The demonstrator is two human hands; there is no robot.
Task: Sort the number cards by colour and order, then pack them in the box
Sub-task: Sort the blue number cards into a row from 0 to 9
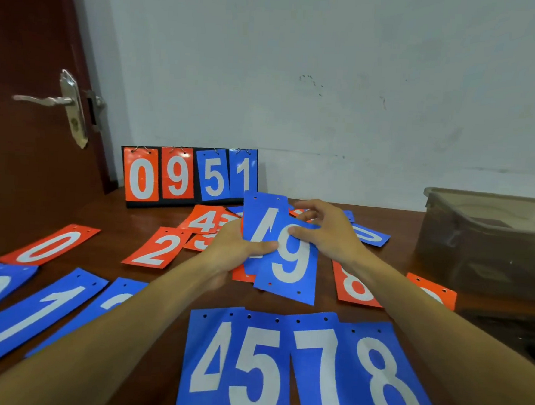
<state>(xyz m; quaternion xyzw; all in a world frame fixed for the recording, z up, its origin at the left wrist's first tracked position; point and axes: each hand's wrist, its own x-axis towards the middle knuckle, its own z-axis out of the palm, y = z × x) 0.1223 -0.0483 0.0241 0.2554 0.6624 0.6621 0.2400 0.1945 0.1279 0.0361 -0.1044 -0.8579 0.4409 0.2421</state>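
Bottom centre: row of blue cards 4, 5, 7, 8 flat on table, overlapping. Lower left: blue 0 and 1 cards. Frame centre: left hand grips blue 4 card, thumb across its face. Right hand pinches blue 9 card, which overlaps the 4. Red cards scattered around the hands. Right edge: translucent box. Behind, against wall: scoreboard reading 0951.
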